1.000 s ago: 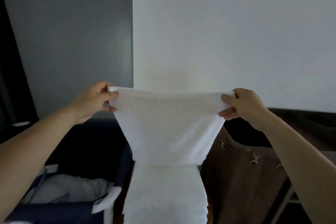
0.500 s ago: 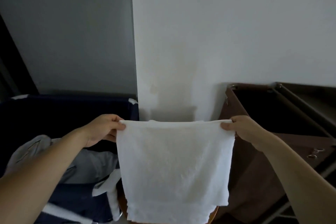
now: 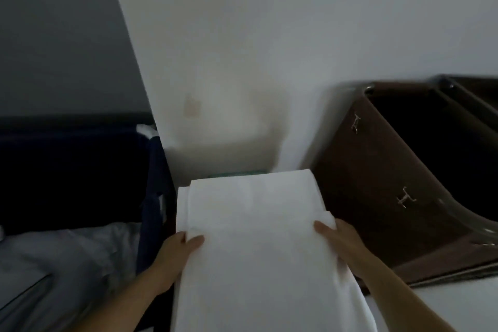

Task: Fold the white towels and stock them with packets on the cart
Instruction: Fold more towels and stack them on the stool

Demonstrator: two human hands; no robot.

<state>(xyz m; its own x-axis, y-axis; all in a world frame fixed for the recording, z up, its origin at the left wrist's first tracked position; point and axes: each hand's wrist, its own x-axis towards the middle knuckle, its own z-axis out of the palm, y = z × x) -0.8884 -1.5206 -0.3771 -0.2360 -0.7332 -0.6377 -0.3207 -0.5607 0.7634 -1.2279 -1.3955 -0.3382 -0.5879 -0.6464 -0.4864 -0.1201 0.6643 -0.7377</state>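
Fold step in hand: white towel (image 3: 250, 224) lies flat, a hand on each side edge.
Towel sits between the dark blue bin (image 3: 153, 170) and the brown hamper (image 3: 377, 183). Left hand (image 3: 172, 259) and right hand (image 3: 342, 245) pinch its edges, thumbs on top, other fingers hidden under the cloth. Next move likely calls for carrying the near part over the far end, edges matched.

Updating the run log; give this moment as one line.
white towel: folded | left hand: holds left edge | right hand: holds right edge | brown bin: at right
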